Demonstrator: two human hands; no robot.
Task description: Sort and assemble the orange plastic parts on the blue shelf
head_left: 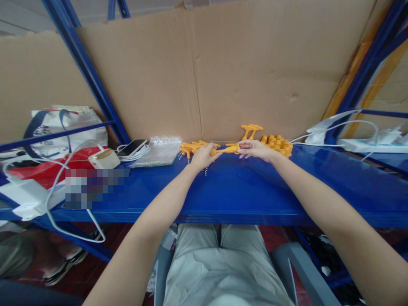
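An orange plastic corkscrew lies sideways between my hands over the blue shelf. Its left end is in the closed fingers of my left hand, while my right hand grips its wider right end. Beside and behind my left hand is a pile of orange corkscrew pieces with thin metal spirals sticking out. Behind my right hand stand orange T-shaped handles. Several orange cylindrical pieces are grouped to the right of it, partly hidden by my wrist.
The blue shelf is backed by cardboard. At left are a clear plastic packet, a phone, a white charger, cables and a cloth bag. A white power strip lies at right. Another person's leg shows lower left.
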